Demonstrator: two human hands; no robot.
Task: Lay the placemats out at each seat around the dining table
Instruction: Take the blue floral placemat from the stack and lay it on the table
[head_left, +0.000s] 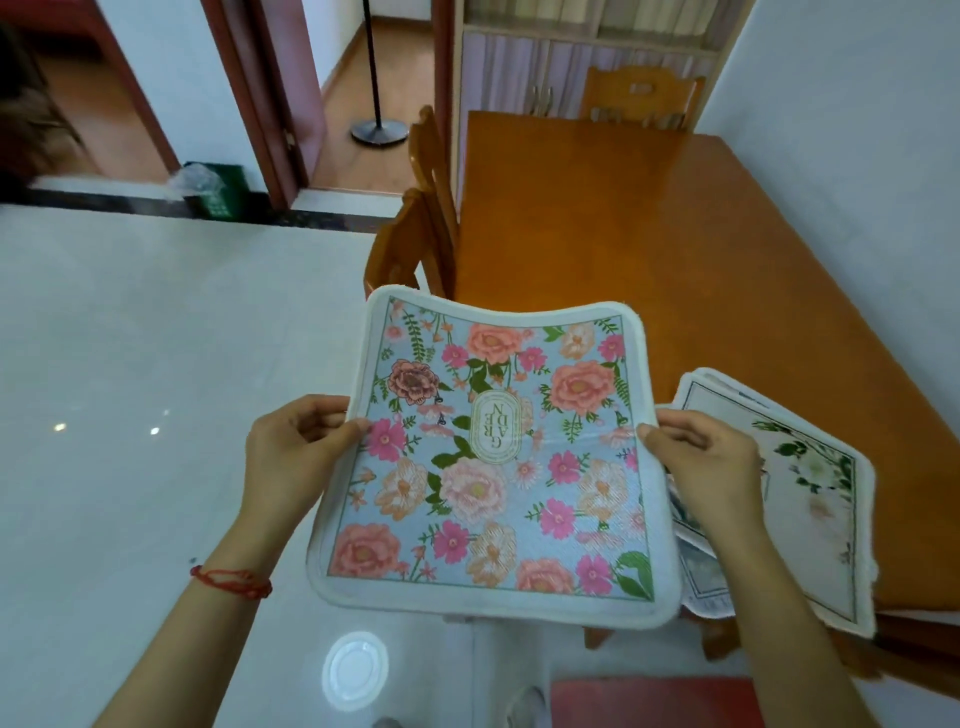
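Placemat (493, 457) with pink and peach flowers hangs in the air just off the near corner of the dining table (649, 249), face up, sagging a little between its held edges. The left hand (291, 457) pinches its left edge and the right hand (701, 467) its right, likely to keep it spread for laying flat. Beside it, the remaining placemats (810, 499) wait in a loose stack on the table corner. Chairs (415, 234) along the far sides mark seats not yet served.
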